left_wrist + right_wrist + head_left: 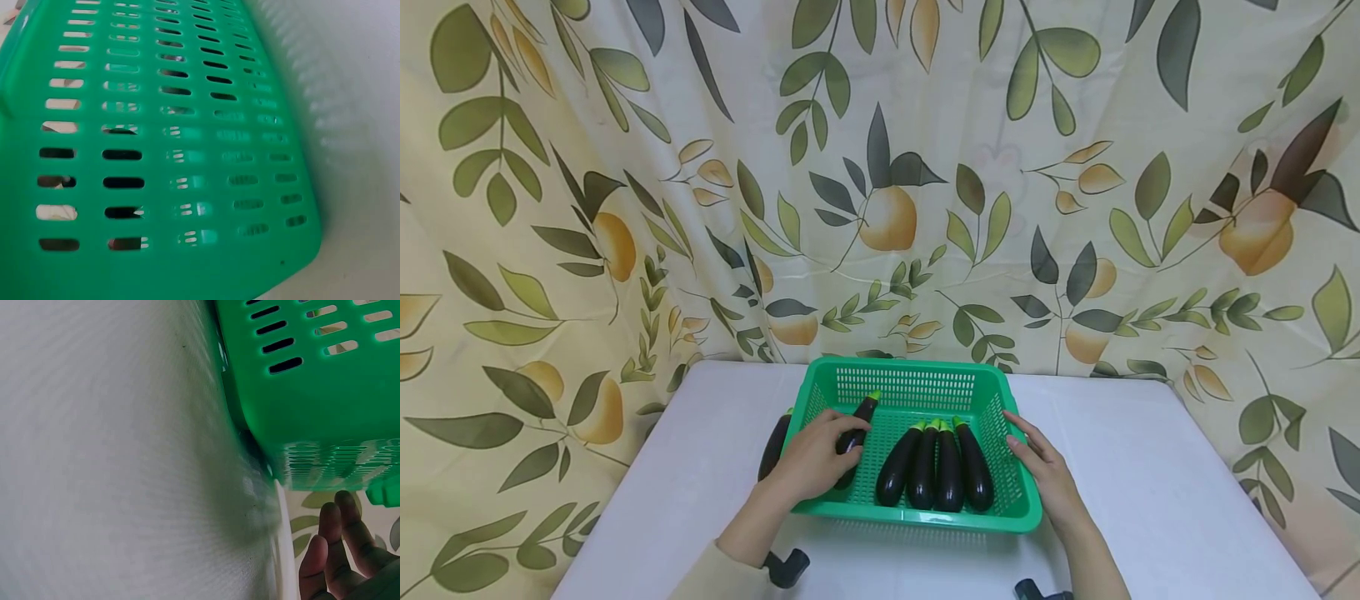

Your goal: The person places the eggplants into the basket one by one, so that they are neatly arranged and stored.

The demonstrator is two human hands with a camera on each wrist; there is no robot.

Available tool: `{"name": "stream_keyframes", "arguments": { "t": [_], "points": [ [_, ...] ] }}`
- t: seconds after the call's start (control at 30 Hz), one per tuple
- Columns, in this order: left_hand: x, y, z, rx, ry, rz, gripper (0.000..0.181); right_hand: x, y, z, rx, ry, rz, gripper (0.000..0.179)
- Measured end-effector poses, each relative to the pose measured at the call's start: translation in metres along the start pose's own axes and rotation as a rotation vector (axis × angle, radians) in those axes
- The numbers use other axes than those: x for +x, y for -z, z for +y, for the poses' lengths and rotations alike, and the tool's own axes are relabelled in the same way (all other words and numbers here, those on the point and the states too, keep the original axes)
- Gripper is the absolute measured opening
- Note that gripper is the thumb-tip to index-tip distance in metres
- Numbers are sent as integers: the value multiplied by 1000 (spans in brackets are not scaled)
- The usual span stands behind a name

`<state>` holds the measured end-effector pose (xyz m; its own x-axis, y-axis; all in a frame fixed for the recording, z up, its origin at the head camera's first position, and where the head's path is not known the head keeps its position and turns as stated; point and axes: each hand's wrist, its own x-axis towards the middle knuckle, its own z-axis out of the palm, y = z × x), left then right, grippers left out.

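Observation:
My left hand (816, 462) reaches over the left side of a green plastic basket (910, 515) and grips a dark eggplant (867, 408), its green stem end pointing away from me. Several more eggplants (950, 471) lie side by side in the basket's middle and right. Another eggplant (773, 450) is outside, along the left wall and partly hidden by the basket. My right hand (1048, 479) rests at the basket's right rim, fingers extended and loosely bent. In the right wrist view its fingers (334, 550) show beside the basket's slotted wall (312, 406). The left wrist view shows only slotted basket wall (187, 269).
The basket stands on a white-covered table (1150, 475), near its far edge. A curtain (955, 292) with leaves and fruit hangs right behind it and along the left. Black wrist camera mounts (788, 569) show near both wrists.

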<state>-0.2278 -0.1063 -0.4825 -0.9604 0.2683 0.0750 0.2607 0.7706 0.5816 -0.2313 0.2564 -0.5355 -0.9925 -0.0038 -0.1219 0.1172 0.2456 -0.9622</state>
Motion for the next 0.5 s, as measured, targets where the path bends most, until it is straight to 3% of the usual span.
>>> {"name": "stream_keyframes", "arguments": {
  "t": [0.5],
  "points": [
    [5,-13,0,-14,-6,-13,30,-1,0,-1,-9,-1,1,57]
  ]
}}
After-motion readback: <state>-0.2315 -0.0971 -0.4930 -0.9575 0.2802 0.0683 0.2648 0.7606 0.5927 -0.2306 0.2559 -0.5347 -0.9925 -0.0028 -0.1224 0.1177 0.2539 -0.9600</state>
